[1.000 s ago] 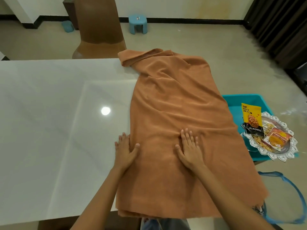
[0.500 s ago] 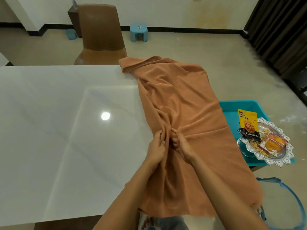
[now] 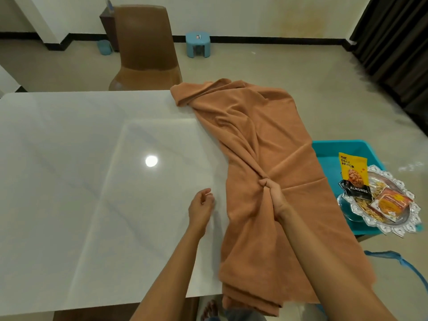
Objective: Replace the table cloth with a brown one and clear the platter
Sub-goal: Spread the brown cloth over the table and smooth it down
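A brown cloth (image 3: 259,140) lies bunched along the right end of the white table (image 3: 81,170) and hangs over its near edge. My right hand (image 3: 274,195) grips a gathered fold in the cloth's middle. My left hand (image 3: 200,206) hovers over the bare tabletop just left of the cloth, fingers loosely curled, holding nothing. A silver platter (image 3: 391,225) sits to the right on a teal bin (image 3: 342,149). It carries an almond packet (image 3: 353,177), an orange packet (image 3: 390,201) and loose snacks.
A brown chair (image 3: 146,49) stands at the table's far side. A small blue stool (image 3: 198,44) sits by the far wall. Dark curtains (image 3: 393,42) hang at the right. A blue-rimmed bag (image 3: 403,262) lies on the floor at the lower right.
Both hands first lay flat on the cloth, then pinched a fold together. Now my left hand has let go and moved left over the bare table; my right hand keeps its hold.
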